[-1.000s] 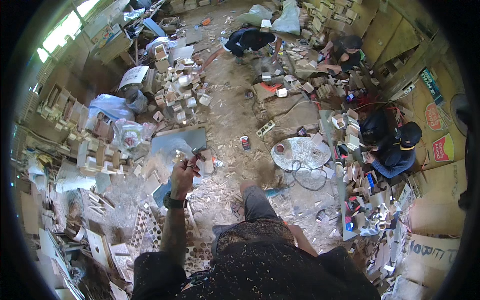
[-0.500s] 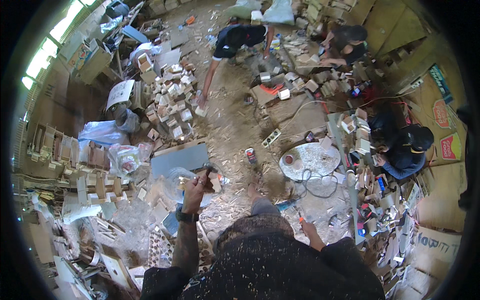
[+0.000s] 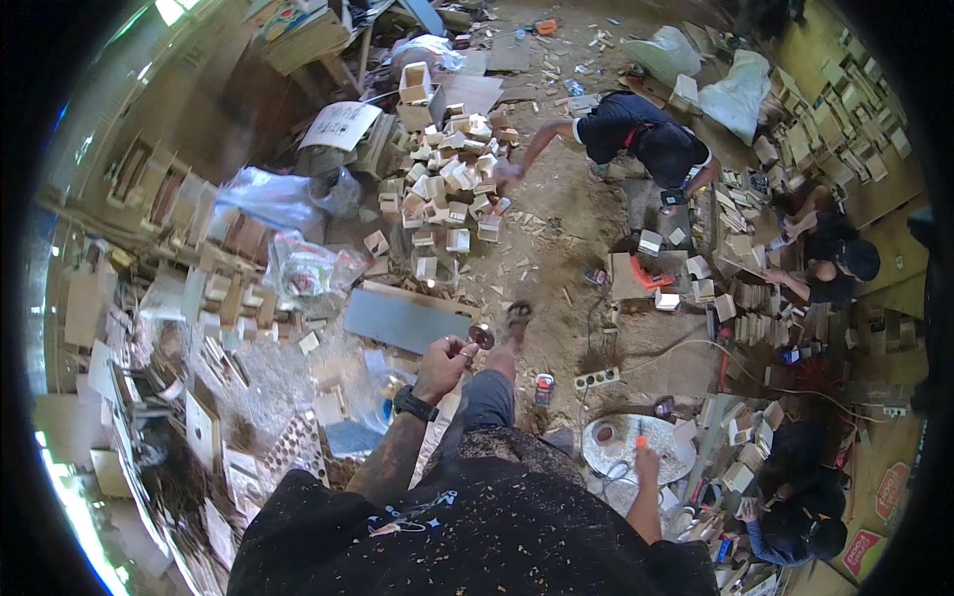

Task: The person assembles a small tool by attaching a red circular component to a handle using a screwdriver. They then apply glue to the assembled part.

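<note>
My left hand [image 3: 443, 368], with a ring and a dark wristwatch on its arm, is closed around a small brown object with a round shiny end [image 3: 481, 336]. Its kind is unclear. Beyond this hand a grey-blue board [image 3: 412, 318] lies on the floor. My right hand [image 3: 646, 465] is a fist around a slim tool with an orange end [image 3: 641, 441]; the rest of the tool is hidden in the fingers. Behind that fist, lower down, is a round, speckled white tabletop [image 3: 616, 459] with a dark cable on it.
A heap of small wooden boxes [image 3: 447, 184] lies ahead left, where a bending co-worker [image 3: 651, 139] reaches. Two more people [image 3: 830, 263] sit at the right among wood pieces. A power strip [image 3: 596, 378] and a red-black device [image 3: 544, 389] lie on the floor. Plastic bags [image 3: 298, 266] lie left.
My view has swung, so the room sits differently in it. One of my feet now shows farther forward. Both hands keep their objects; the bending co-worker still reaches to the box heap.
</note>
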### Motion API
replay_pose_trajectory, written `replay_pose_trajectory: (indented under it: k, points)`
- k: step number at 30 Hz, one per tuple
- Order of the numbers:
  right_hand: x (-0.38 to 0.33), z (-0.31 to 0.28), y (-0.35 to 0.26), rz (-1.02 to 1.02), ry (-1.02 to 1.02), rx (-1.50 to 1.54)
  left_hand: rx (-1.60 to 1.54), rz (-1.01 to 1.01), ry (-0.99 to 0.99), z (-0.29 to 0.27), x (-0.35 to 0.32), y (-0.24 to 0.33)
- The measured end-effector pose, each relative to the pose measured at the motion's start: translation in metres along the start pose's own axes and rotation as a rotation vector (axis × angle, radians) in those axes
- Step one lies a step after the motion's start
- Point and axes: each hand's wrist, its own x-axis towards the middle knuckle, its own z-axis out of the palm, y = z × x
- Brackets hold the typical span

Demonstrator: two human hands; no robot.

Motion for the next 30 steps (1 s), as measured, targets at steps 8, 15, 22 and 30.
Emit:
replay_pose_trajectory:
  k: [8,15,22,30]
  points:
    - [0.041,-0.049,-0.196,0.289,0.115,0.348,0.235,-0.03,-0.387,0.051,0.232,0.108]
    - [0.028,-0.005,-0.27,0.417,-0.124,0.162,0.561,0.15,-0.631,0.123,0.356,0.202]
    - [0.144,-0.012,-0.275,0.456,-0.122,0.193,0.459,0.069,-0.507,0.187,0.432,0.181]
    - [0.45,0.06,-0.261,0.089,-0.217,-0.029,0.282,0.012,-0.44,0.303,0.567,0.07]
